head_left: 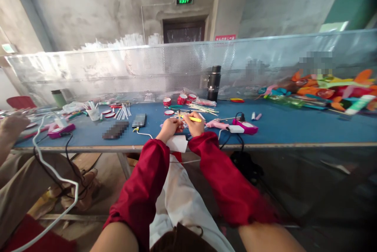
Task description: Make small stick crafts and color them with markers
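Observation:
Both my arms in red sleeves reach forward to the near edge of the blue table (294,126). My left hand (169,127) is closed around a thin upright stick (178,115). My right hand (194,124) is closed on a yellow stick (193,118) that lies across towards the left hand. The two hands almost touch. A white paper piece (177,143) hangs at the table edge just below them.
A pink glue gun (232,126) lies right of my hands, another (60,130) at the left. A black flask (213,83), red tape rolls (182,98), loose sticks (203,108), a phone (139,120) and colourful toys (326,87) sit on the table. Another person's hand (11,124) is at far left.

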Available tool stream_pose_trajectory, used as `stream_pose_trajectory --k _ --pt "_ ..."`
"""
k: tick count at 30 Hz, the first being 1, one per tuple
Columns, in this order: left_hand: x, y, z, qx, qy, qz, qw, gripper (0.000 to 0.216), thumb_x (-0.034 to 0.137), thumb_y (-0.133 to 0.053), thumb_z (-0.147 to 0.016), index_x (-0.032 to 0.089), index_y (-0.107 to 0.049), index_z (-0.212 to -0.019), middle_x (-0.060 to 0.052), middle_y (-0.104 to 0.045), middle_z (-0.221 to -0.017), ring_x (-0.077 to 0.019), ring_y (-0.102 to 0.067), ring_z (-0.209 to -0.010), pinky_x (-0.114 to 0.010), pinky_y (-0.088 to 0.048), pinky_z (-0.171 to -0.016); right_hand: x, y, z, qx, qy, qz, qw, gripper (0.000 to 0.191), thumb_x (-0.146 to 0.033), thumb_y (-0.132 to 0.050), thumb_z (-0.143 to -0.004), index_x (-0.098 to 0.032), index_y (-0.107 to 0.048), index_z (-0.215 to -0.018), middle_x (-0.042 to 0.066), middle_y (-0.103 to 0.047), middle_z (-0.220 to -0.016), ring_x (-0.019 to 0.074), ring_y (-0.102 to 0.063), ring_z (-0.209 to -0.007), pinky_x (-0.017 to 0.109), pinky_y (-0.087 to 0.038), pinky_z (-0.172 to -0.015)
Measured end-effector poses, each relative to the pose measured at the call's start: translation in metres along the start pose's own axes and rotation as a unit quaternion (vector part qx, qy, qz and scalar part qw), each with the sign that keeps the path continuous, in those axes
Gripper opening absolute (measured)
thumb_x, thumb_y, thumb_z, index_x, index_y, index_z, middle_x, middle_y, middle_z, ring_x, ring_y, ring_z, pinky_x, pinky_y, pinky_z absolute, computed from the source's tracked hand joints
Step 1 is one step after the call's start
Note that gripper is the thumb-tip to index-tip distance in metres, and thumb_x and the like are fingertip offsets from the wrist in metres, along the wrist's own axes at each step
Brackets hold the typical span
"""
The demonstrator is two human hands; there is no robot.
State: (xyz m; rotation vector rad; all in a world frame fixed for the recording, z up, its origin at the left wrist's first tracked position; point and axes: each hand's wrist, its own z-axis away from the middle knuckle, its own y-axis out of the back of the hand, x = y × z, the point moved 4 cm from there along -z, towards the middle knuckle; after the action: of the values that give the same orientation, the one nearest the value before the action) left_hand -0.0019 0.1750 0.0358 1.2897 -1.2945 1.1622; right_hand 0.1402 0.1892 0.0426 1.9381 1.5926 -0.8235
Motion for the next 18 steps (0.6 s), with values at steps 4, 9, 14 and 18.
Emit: stream_pose_trajectory --k 4,9,14,18 --pt "0.0021 -0.0003 0.0012 -0.002 -0.005 -0.004 1.0 0.023 0.005 -0.066 -0.091 0.012 -0.065 -0.069 -0.002 -0.068 -0.062 -0.0092 -0.06 -0.048 -0.021 -0.051 -0.056 0.004 0.0026 -0.0007 0.038 -0.014 -0.007 0.999 0.031 -0.054 -0.069 -0.081 -0.027 -0.057 -0.073 0.003 -0.076 -0.072 0.0222 -0.07 -0.067 0.034 -0.055 -0.066" --pt "0.003 -0.0012 0.003 -0.001 0.009 0.003 1.0 0.025 0.004 -0.062 -0.093 0.012 -0.065 -0.07 -0.001 -0.067 -0.061 -0.0095 -0.06 -0.048 -0.02 -0.05 -0.054 -0.0002 0.0004 0.0008 0.001 -0.006 -0.015 1.0 0.029 -0.053 -0.07 -0.081 -0.026 -0.06 -0.075 0.003 -0.077 -0.076 0.0219 -0.071 -0.071 0.033 -0.056 -0.069" --pt "0.0024 -0.0003 0.0024 0.0 0.001 -0.001 1.0 0.023 0.005 -0.063 -0.092 0.012 -0.065 -0.071 -0.002 -0.069 -0.062 -0.0093 -0.06 -0.048 -0.02 -0.05 -0.056 0.0008 0.0012 0.0006 0.012 -0.005 -0.001 1.0 0.029 -0.053 -0.069 -0.082 -0.026 -0.06 -0.074 0.002 -0.076 -0.073 0.022 -0.07 -0.069 0.033 -0.055 -0.068" --pt "0.0009 0.0009 0.0005 -0.004 -0.002 -0.002 1.0 0.02 0.007 -0.068 -0.09 0.012 -0.065 -0.071 -0.003 -0.07 -0.065 -0.0096 -0.061 -0.05 -0.022 -0.052 -0.058 0.003 0.0026 -0.0005 0.038 -0.014 -0.013 0.999 0.03 -0.054 -0.069 -0.081 -0.027 -0.058 -0.072 0.002 -0.075 -0.071 0.0221 -0.069 -0.067 0.034 -0.055 -0.068"
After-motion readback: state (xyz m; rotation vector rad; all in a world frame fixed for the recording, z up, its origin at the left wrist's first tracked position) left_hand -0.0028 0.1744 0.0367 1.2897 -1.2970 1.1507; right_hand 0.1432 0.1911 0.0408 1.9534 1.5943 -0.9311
